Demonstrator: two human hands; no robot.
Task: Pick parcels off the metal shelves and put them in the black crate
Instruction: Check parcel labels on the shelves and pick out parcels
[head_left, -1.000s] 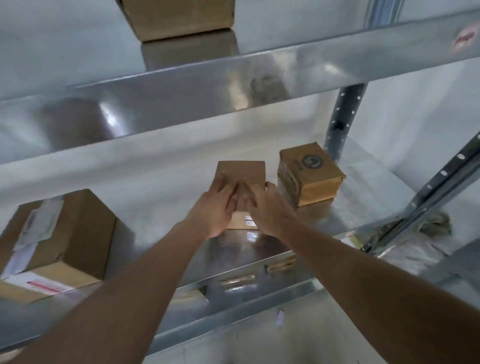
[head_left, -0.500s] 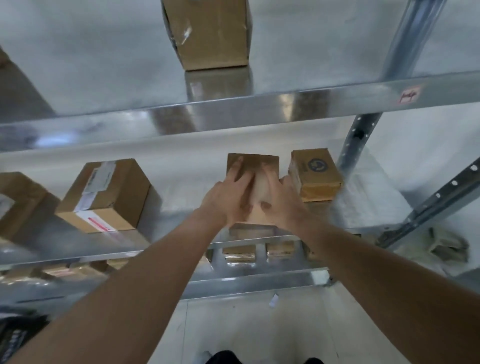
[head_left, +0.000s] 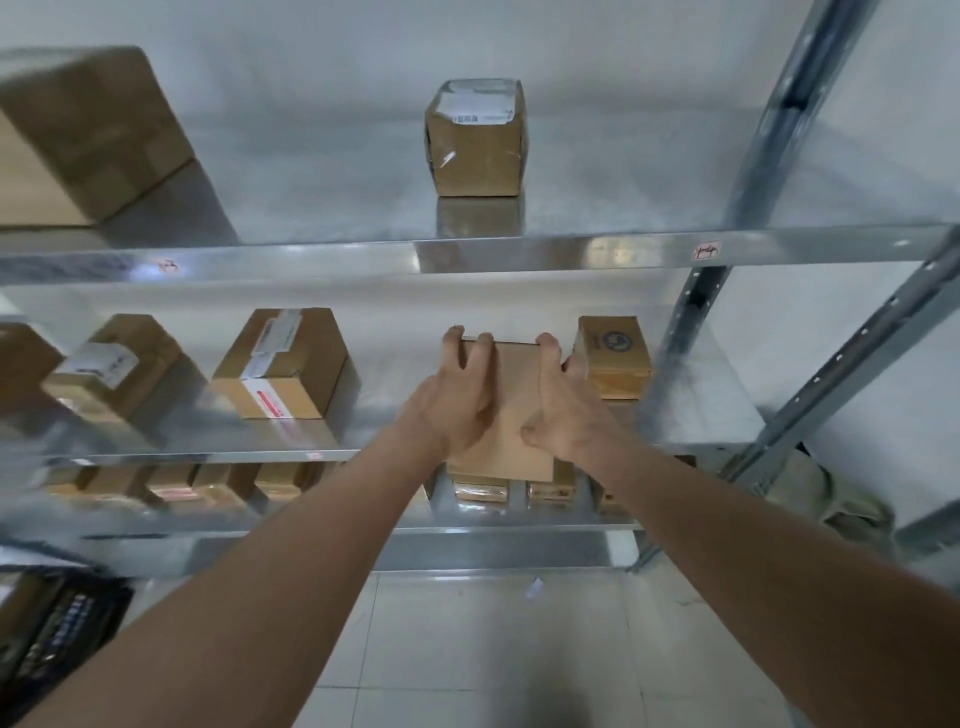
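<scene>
Cardboard parcel (head_left: 511, 415) sat gripped between both hands, left hand (head_left: 453, 402) and right hand (head_left: 563, 410) curled over its far edge, long axis pointing away from them.

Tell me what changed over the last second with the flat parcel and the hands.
Both hands, left hand and right hand, went from resting on top of the flat parcel to gripping its far edge with curled fingers, and drew it toward the person until its near end overhangs the shelf edge. The logo box beside it stayed put, as did the labelled boxes to the left.
</scene>
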